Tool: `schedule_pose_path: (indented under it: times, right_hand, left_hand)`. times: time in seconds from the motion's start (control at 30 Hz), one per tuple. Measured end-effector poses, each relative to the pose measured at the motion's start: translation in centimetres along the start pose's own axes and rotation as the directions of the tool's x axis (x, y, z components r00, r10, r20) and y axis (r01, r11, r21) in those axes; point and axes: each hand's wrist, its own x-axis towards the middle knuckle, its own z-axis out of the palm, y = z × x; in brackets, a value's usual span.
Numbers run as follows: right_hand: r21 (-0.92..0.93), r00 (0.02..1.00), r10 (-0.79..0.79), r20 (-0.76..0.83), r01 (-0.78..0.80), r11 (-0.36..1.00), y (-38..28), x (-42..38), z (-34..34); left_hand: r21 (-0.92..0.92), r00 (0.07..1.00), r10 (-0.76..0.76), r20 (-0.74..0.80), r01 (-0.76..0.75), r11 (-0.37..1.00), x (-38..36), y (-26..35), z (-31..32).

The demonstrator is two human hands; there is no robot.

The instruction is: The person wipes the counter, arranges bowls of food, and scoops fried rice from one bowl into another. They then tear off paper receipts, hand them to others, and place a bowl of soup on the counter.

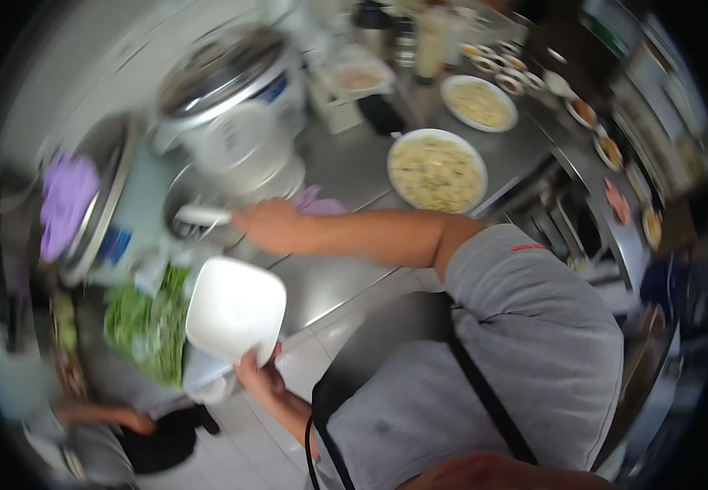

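My left hand (260, 374) grips the rim of a white square bowl (237, 309), tilted so its bare inside faces me. My right hand (268, 226) reaches across the counter, its fingers closed on a white utensil (204, 216). The utensil's kind is blurred; its far end is over or inside a round metal pot (176, 192). Just behind that hand stands a translucent plastic container (247, 151). A purple cloth (319, 202) lies beside my wrist. To the left of the bowl are leafy greens in a clear bag (154, 327).
A large cooker with a metal lid (223, 69) stands at the back, another lidded vessel (109, 196) left, with a purple cloth (68, 200) on it. Two plates of pale food, one nearer (438, 170), sit right. Another person's hand (136, 421) shows at lower left.
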Motion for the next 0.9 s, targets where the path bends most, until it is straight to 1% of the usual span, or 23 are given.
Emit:
schedule_pose_path:
  times: [0.03, 0.07, 0.1, 0.13, 0.23, 0.27, 0.3, 0.33, 0.37, 0.4, 0.43, 0.5, 0.57, 0.67, 0.7, 0.8, 0.9]
  right_hand:
    - [0.075, 0.997, 0.025, -0.076, -0.019, 0.997, 0.4, -0.9, -1.1]
    - [0.195, 0.992, 0.078, -0.099, -0.058, 0.979, 0.8, -1.9, -2.7]
    - [0.403, 0.979, 0.203, 0.001, -0.186, 0.896, 1.4, -3.2, -5.3]
    - [0.583, 0.952, 0.284, 0.118, -0.298, 0.756, 2.0, -4.9, -7.6]
    - [0.793, 0.888, 0.454, 0.074, -0.329, 0.513, 6.5, -10.5, -11.1]
    - [0.748, 0.878, 0.463, -0.120, -0.226, 0.623, 9.4, -12.6, -10.3]
    - [0.750, 0.807, 0.588, 0.056, -0.422, 0.508, 11.5, -14.9, -11.9]
    - [0.668, 0.790, 0.595, -0.146, -0.364, 0.649, 14.8, -17.8, -11.1]
    - [0.561, 0.765, 0.623, -0.163, -0.447, 0.696, 17.6, -20.6, -11.9]
    - [0.593, 0.683, 0.728, -0.059, -0.563, 0.576, 19.1, -23.3, -14.0]
    - [0.323, 0.643, 0.703, -0.304, -0.625, 0.711, 22.0, -26.8, -13.7]
    - [0.244, 0.516, 0.847, -0.130, -0.811, 0.532, 25.4, -31.4, -18.1]
    - [0.252, 0.530, 0.817, -0.225, -0.779, 0.575, 28.4, -35.5, -20.7]
    - [0.077, 0.506, 0.859, -0.083, -0.856, 0.512, 32.4, -38.3, -24.6]
    - [0.025, 0.541, 0.838, -0.069, -0.839, 0.543, 33.8, -38.9, -25.1]
    - [-0.248, 0.614, 0.784, 0.094, -0.748, 0.615, 36.3, -38.8, -26.7]
    - [-0.367, 0.632, 0.753, 0.183, -0.667, 0.648, 37.5, -37.3, -27.6]
  left_hand:
    - [0.008, 0.990, -0.020, 0.137, 0.019, 1.000, 0.9, -0.6, -1.0]
    - [-0.005, 0.969, -0.016, 0.245, 0.017, 1.000, 0.7, -0.2, -0.6]
    - [0.000, 0.952, -0.044, 0.304, 0.046, 0.999, 0.8, -0.3, -0.4]
    - [-0.001, 0.934, -0.067, 0.352, 0.072, 0.997, 0.9, -0.4, 0.0]
    - [0.021, 0.913, -0.055, 0.405, 0.051, 0.998, 1.3, -1.3, 2.4]
    - [0.044, 0.896, -0.093, 0.434, 0.081, 0.996, 1.2, -1.4, 3.4]
    - [0.067, 0.879, -0.129, 0.460, 0.110, 0.992, 0.9, -1.4, 4.8]
    - [0.090, 0.862, -0.163, 0.480, 0.137, 0.987, 0.6, -1.6, 6.2]
    - [0.098, 0.857, -0.164, 0.489, 0.133, 0.986, 0.4, -2.1, 7.5]
    - [0.104, 0.852, -0.162, 0.498, 0.126, 0.987, 0.2, -2.6, 9.0]
    - [0.107, 0.849, -0.157, 0.505, 0.119, 0.987, 0.0, -3.2, 10.6]
    - [0.102, 0.831, -0.141, 0.538, 0.101, 0.990, -1.0, -4.4, 14.3]
    - [0.107, 0.808, -0.147, 0.571, 0.104, 0.989, -1.9, -6.3, 17.2]
    - [0.070, 0.804, -0.087, 0.588, 0.057, 0.996, -5.0, -8.5, 23.4]
    - [0.087, 0.807, -0.122, 0.577, 0.088, 0.992, -5.6, -9.5, 24.9]
    - [0.102, 0.773, -0.164, 0.612, 0.128, 0.986, -7.3, -11.8, 30.1]
    - [0.143, 0.773, -0.246, 0.585, 0.199, 0.969, -8.5, -13.4, 33.6]
